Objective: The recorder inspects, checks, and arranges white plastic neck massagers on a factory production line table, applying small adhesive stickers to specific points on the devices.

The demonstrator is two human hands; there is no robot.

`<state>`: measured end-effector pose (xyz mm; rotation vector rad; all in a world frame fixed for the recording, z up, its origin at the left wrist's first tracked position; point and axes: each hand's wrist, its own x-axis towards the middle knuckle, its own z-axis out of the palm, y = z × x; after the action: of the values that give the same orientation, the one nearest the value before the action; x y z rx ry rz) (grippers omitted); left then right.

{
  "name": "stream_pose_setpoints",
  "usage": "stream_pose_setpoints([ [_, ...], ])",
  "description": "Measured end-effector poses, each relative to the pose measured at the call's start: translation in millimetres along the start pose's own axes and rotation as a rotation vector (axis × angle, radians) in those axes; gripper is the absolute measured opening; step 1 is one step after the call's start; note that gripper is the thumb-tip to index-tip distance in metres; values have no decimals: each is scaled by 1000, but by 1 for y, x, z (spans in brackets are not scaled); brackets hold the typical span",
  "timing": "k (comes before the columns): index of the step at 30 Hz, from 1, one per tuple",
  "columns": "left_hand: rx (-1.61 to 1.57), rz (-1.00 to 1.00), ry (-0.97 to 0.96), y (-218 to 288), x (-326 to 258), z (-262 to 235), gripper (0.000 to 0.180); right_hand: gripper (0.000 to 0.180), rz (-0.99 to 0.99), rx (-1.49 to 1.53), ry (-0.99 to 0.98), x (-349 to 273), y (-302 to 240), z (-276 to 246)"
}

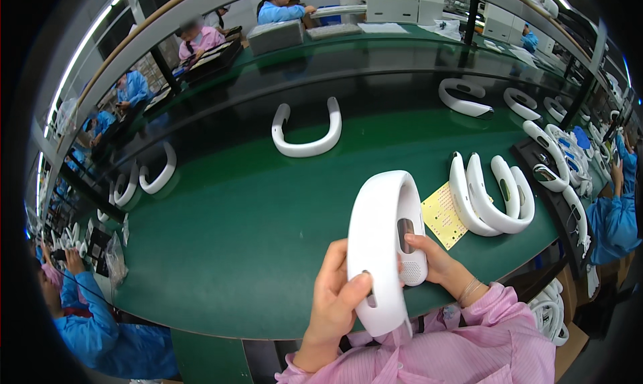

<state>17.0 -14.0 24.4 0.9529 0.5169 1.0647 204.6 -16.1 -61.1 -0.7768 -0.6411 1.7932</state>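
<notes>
Between both hands, above the near edge of the green table (221,270), I hold a white U-shaped neck massager (375,230) upright. My left hand (335,293) is closed round its near arm, the thumb pressed by a small dark opening. My right hand (439,260) grips the other arm, its thumb on a dark oval pad (405,235) inside the curve. Below that pad is a round patch of small holes. Just right lies a yellow printed sheet (442,216), partly under several more white neck massagers (495,216).
One neck massager (308,146) lies alone mid-table; more (159,173) lie at the left and others (462,102) far right. A black tray (562,203) with white parts stands at the right edge. Co-workers in blue (100,317) sit left, right and beyond the black belt (375,92).
</notes>
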Motion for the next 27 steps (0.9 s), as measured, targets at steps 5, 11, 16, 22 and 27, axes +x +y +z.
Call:
stream_pose_setpoints([
  [5, 278, 244, 110, -18, 5, -37, 79, 54, -300, -406, 125, -15, -13, -2],
  [11, 66, 101, 388, -41, 26, -66, 39, 62, -131, -588, -68, -56, -53, 34],
  [16, -57, -54, 319, -66, 33, -75, 43, 60, -134, -602, -322, -65, -68, 58],
  [22, -191, -125, 158, -68, 32, -62, 37, 59, -27, -480, -402, -61, -77, 74],
  [27, -200, -236, 202, -70, 31, -55, 37, 53, -770, -1149, -123, -47, -71, 71],
])
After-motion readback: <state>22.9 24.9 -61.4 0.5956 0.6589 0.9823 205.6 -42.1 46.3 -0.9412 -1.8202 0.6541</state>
